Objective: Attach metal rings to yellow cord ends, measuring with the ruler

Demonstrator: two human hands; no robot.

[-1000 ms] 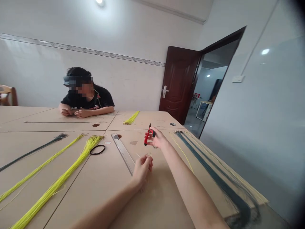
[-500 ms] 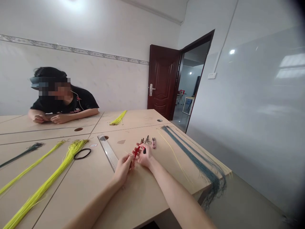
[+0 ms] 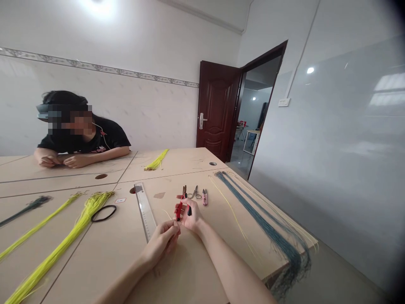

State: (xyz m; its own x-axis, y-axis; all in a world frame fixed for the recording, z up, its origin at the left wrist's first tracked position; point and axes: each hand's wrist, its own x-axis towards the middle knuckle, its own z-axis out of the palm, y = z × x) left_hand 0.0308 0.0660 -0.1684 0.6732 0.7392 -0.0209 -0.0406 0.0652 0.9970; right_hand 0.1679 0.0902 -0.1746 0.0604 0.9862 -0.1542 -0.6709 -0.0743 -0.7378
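My right hand (image 3: 190, 216) is shut around small red-handled pliers (image 3: 180, 210) with a black grip part showing beside my fingers. My left hand (image 3: 161, 240) sits just below and to the left of it, its fingertips pinched on what looks like a thin pale yellow strand (image 3: 167, 215). Just beyond my hands lie small dark pliers (image 3: 184, 192), steel scissors (image 3: 195, 193) and pink thread snips (image 3: 205, 197). A steel ruler (image 3: 144, 211) lies to the left of my hands.
Bundles of yellow-green strands (image 3: 76, 228) and a black rubber band (image 3: 103, 213) lie on the left. Long teal strands (image 3: 253, 211) hang over the table's right edge (image 3: 284, 240). A person (image 3: 82, 139) sits across the table, hands together. A dark door (image 3: 218, 109) stands open.
My right hand has come down and closer to my left, bringing the red pliers with it. The view has tilted down, bringing the small tools and the table's right edge into sight.
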